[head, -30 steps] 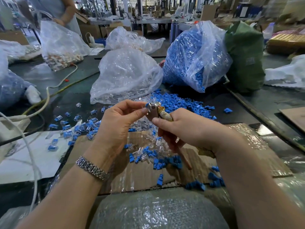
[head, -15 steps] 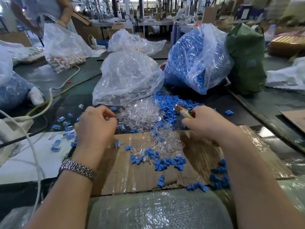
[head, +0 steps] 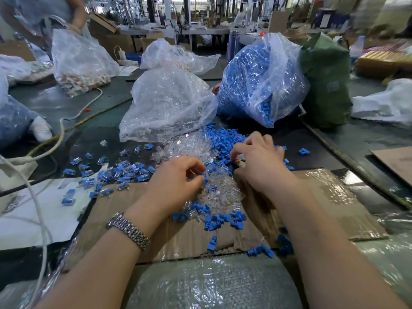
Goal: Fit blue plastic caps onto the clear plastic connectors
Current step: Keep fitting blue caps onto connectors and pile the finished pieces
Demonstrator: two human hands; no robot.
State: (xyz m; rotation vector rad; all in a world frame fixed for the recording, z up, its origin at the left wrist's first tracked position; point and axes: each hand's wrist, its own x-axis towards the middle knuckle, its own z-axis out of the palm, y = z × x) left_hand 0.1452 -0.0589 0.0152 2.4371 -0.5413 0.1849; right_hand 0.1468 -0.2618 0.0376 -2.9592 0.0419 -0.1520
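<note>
A heap of clear plastic connectors [head: 189, 148] lies mid-table, and a heap of blue caps [head: 223, 139] touches its right side. Both spill onto a cardboard sheet [head: 334, 197]. My left hand [head: 176, 181] hovers over the clear heap with fingers curled down, thumb and forefinger pinching a clear connector. My right hand [head: 256, 161] rests at the edge of the blue heap. It grips a small wooden-handled tool [head: 239, 163], mostly hidden in the palm. Capped connectors [head: 124, 170] lie scattered to the left.
Behind the heaps stand a bag of clear connectors [head: 167, 101], a bag of blue caps [head: 256, 81] and a green bag [head: 325, 81]. A white cable [head: 55, 139] crosses the left side. Bubble wrap [head: 211, 284] covers the near edge. Another person's hand [head: 74, 26] holds a bag at far left.
Both hands came down from chest height. The left hand went out to the scattered capped pieces, then back right to the clear heap. The right hand dropped onto the blue caps.
</note>
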